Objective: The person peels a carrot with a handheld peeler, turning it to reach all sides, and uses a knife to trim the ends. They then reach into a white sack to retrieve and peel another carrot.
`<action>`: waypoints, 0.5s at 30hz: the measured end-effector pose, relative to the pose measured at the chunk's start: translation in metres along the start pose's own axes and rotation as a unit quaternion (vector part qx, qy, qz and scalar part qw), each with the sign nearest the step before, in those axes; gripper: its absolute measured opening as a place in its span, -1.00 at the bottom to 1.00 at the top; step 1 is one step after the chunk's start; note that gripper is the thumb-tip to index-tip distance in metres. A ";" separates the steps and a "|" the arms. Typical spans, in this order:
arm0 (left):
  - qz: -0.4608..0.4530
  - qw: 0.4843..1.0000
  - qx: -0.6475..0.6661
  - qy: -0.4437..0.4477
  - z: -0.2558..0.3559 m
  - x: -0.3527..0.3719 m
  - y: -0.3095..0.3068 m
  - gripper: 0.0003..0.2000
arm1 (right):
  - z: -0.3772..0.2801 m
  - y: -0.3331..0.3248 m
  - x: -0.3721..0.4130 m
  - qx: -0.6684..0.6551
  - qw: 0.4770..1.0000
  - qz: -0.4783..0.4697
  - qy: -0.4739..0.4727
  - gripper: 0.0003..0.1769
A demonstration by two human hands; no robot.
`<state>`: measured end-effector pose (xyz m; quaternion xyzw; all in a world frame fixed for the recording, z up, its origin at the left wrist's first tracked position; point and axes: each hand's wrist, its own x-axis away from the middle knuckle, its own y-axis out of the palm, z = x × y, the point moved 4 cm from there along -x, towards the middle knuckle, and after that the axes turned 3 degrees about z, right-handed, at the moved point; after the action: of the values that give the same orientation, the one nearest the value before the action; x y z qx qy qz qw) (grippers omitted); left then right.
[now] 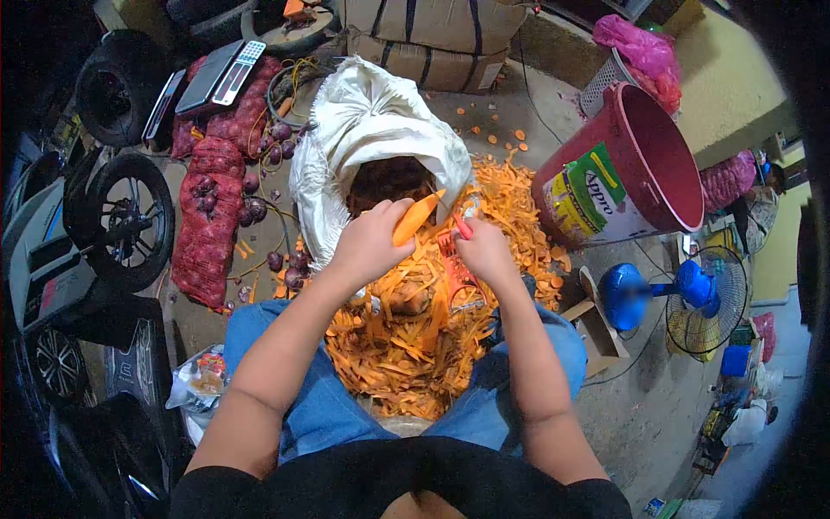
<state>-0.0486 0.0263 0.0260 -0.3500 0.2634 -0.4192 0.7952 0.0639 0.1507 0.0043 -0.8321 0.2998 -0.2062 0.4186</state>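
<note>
My left hand (370, 242) grips an orange carrot (418, 216), its tip pointing up and right. Beside it, my right hand (486, 253) holds a red-handled peeler (462, 227) against the carrot. Both hands hover over a large heap of orange carrot peelings (406, 342) on the floor between my knees. Just beyond the hands stands an open white sack (372, 121) with dark contents inside.
A big red bucket (635, 164) lies tilted at the right. Red mesh bags of onions (212, 208) and loose onions lie at the left, beside wheels (130, 221) and scales. Cardboard boxes (432, 35) stand at the back. A blue fan (692, 298) sits at the right.
</note>
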 end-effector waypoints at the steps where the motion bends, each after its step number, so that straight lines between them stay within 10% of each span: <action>1: -0.001 1.000 0.001 0.011 0.002 0.000 -0.001 -0.56 | 0.003 0.002 -0.001 -0.010 1.000 -0.005 0.008 -0.79; 9: -0.002 0.978 0.206 0.035 0.008 -0.001 -0.008 -0.53 | 0.054 0.028 -0.015 0.002 0.991 -0.077 0.109 -0.72; 12: -0.012 0.950 0.311 0.003 -0.006 -0.003 0.005 -0.57 | 0.050 0.013 -0.011 -0.097 0.988 -0.054 0.105 -0.76; 15: -0.059 0.810 0.543 -0.211 -0.016 -0.002 0.022 -0.67 | 0.033 -0.032 0.008 -0.470 0.868 -0.023 0.155 -0.83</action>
<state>-0.0507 0.0315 -0.0006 0.0443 -0.2031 -0.4557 0.8655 0.1002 0.1791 0.0126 -0.8943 0.4034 -0.1768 -0.0791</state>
